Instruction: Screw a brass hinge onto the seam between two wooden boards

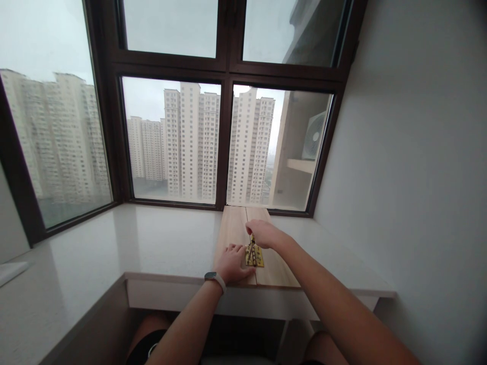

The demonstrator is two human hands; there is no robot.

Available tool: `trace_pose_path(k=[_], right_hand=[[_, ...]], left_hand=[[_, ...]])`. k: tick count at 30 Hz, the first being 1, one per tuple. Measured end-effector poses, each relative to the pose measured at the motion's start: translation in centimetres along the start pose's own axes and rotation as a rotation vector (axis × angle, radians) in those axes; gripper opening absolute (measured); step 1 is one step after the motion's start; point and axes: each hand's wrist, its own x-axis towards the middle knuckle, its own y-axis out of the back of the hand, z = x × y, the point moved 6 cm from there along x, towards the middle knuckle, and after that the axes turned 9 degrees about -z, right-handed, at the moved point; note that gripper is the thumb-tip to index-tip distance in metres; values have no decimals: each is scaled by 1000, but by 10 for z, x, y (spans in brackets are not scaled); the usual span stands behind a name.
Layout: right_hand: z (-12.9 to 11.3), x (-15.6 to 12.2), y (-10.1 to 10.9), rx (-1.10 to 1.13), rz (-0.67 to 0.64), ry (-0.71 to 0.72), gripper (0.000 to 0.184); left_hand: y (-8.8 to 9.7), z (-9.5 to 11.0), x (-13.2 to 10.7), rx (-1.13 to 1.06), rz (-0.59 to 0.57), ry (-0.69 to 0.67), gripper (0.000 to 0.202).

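Currently counting two bare hands, one yellow metal hinge (259, 257) and two pale wooden boards (231, 228), laid side by side on the white worktop (171, 238) below the window. Find the hinge across the long seam between the boards, toward their near end, between the hands. With the left hand (233, 264), pressing palm-down on the left board, fingers spread and loose around nothing, tips at the left edge of the hinge, thumb just below its near edge. With the right hand (263, 234), keeping the grip narrow around one slender tool (253, 239), above the far end of the hinge; cannot tell its kind, mostly hidden by the curled fingers. Also hidden in part: the left side of the hinge, behind the left fingertips, and the right board, under the right forearm. Add one watch (213, 277) on the left wrist. Beyond the far ends of the boards, note one dark brown window frame (224, 152) with four panes in front and one larger pane to the left, then several tall towers (190, 142) and one fan unit (315, 136) outside. To the right, one plain wall (411, 152); at the far left, one white object (13, 272), cut by the view.
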Motion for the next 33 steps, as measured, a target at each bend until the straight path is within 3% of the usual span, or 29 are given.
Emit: trace_pose_path(k=[6, 11, 25, 33], right_hand=[[7, 1, 0, -10, 24, -50, 15], [9, 4, -5, -18, 24, -105, 24], [5, 2, -5, -27, 50, -29, 12], [5, -1, -5, -13, 25, -127, 37]], left_hand=[[-1, -1, 1, -7, 2, -4, 72], [-2, -1, 2, 12, -16, -1, 71], [0, 1, 1, 16, -8, 5, 70], [-1, 0, 1, 11, 18, -3, 69]])
